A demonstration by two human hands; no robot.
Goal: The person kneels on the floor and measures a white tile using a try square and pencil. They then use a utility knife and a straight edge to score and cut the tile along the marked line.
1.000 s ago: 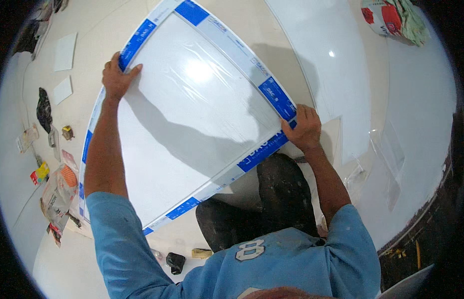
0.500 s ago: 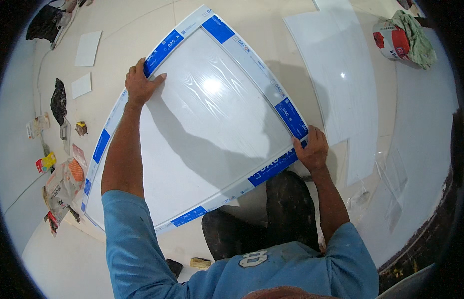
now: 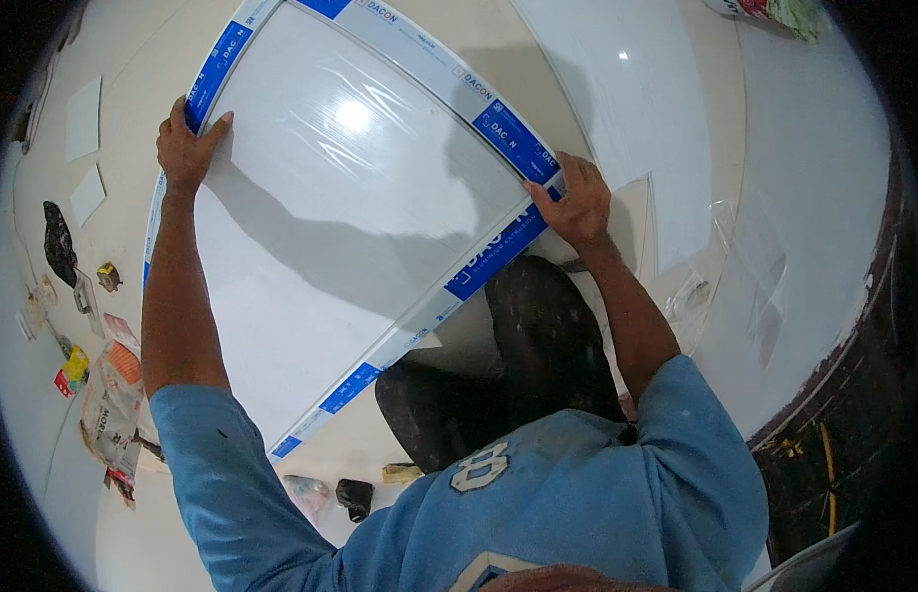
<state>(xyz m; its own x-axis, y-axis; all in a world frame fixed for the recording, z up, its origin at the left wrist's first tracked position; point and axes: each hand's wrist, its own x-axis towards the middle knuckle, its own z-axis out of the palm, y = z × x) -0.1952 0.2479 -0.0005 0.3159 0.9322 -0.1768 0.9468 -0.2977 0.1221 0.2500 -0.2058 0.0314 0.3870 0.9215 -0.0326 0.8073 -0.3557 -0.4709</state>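
Observation:
A large white panel [image 3: 321,227] fills the middle of the view, tilted. Around it runs a frame [image 3: 390,350] covered in blue and white protective film. My left hand [image 3: 187,156] is closed on the frame's far left side, its thumb lying over the front face. At the right corner, my right hand [image 3: 580,202] grips the same frame with its thumb on the near face and the fingers round the outer edge. Part of the panel's left side is hidden behind my left arm. My bent knees [image 3: 508,345] in dark trousers are beside the near edge.
White sheet material [image 3: 641,109] lies on the floor at right, with clear plastic wrap [image 3: 755,281] nearby. On the left are white offcuts [image 3: 82,118], a tape measure [image 3: 109,276] and a plastic bag [image 3: 111,405]. A bucket [image 3: 740,8] with a green cloth stands far right.
The whole view has turned, so the floor things shift too. Panel and hands appear farther left, with the right corner higher in view. Both hands keep their hold on the frame.

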